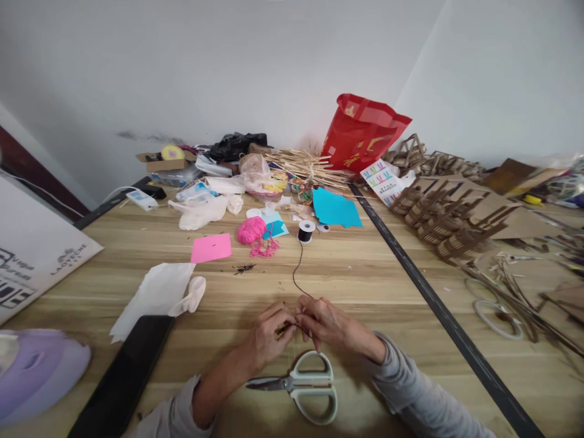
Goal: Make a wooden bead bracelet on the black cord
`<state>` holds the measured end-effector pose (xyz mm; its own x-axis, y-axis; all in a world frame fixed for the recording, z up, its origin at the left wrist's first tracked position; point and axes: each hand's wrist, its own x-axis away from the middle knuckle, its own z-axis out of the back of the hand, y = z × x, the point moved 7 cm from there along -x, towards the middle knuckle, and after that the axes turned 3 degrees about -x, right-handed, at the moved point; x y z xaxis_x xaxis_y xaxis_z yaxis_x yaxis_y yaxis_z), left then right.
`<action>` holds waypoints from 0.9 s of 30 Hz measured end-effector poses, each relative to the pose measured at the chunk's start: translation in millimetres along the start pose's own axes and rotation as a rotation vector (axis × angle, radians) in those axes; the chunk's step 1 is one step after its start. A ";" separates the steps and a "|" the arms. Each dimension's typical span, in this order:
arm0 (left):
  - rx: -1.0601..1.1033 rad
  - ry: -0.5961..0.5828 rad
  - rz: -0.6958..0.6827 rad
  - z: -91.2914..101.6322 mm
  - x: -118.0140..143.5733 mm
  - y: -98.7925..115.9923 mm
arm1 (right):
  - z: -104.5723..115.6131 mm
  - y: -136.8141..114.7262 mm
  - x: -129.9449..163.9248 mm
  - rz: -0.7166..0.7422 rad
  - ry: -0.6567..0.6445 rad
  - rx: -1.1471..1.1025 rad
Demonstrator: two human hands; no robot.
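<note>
Scissors (301, 384) lie nearest, on the bench (365, 286) just below both hands. Left hand (267, 334) and right hand (322, 322) meet, fingers pinching a thin black cord (295, 274) between them; the cord runs up to a black spool (306, 230) farther back.
</note>
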<state>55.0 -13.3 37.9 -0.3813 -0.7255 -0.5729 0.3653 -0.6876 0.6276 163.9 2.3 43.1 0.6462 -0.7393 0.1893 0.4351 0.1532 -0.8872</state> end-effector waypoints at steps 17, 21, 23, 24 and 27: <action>-0.377 -0.081 -0.131 -3.8 5.1 15.2 | -3.1 -3.8 -1.2 0.045 0.053 0.187; -0.311 -0.049 -0.063 -1.2 4.3 9.0 | 3.1 -5.7 -1.2 0.051 0.146 0.298; -0.228 -0.021 -0.030 0.4 2.8 6.6 | 4.7 -5.4 -0.6 0.047 0.154 0.312; -0.174 -0.005 -0.013 1.3 1.9 5.5 | 5.7 -5.9 0.1 0.049 0.158 0.323; 0.003 0.048 0.063 4.3 -1.0 0.8 | 8.6 -10.9 3.3 0.071 0.164 0.335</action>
<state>52.1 -13.0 41.2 -0.3167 -0.7677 -0.5570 0.3848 -0.6408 0.6643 166.7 3.8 56.9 0.5848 -0.8103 0.0381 0.5913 0.3937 -0.7039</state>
